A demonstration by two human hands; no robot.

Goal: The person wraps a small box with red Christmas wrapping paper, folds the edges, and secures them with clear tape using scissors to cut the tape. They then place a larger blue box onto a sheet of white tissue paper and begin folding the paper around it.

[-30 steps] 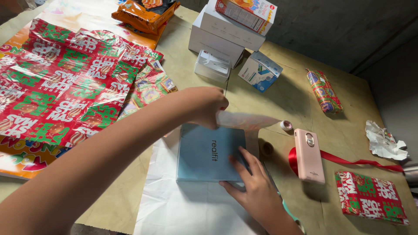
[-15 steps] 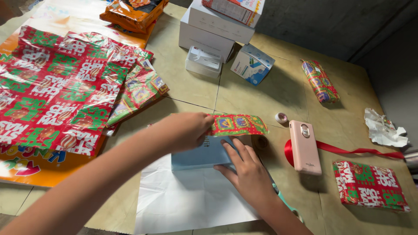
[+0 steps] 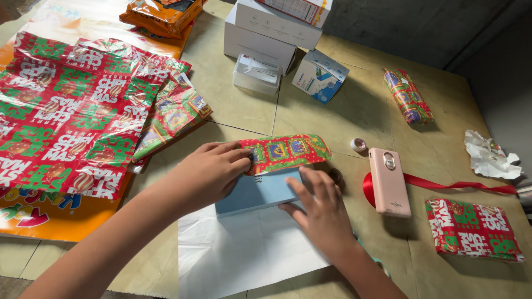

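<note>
Your flat light blue box [image 3: 259, 191] lies near the middle of the tan table [image 3: 354, 113], on the white back of a sheet of wrapping paper [image 3: 244, 249]. The far edge of that paper, a shiny red and green flap [image 3: 285, 152], is folded over the far side of the box. Your left hand [image 3: 208, 171] pinches the left end of the flap with bent fingers and presses it down. Your right hand [image 3: 318, 213] lies open and flat on the right part of the box, holding nothing. To the right lie a pink phone [image 3: 389, 181] face down, a red ribbon [image 3: 443, 184] running out from under it, and a small roll of tape [image 3: 359, 145] just past the flap. Near the right edge sit a wrapped red and green parcel [image 3: 474, 230] and a crumpled white paper ball [image 3: 490, 156]. A wrapped tube-shaped parcel [image 3: 407, 97] lies farther off. On the far side, white boxes [image 3: 263, 33] are stacked, with a small blue and white box [image 3: 318, 77] leaning beside them. Big shiny red and green sheets [image 3: 72, 105] cover the left side, with an orange bag [image 3: 160, 14] at the far left.
</note>
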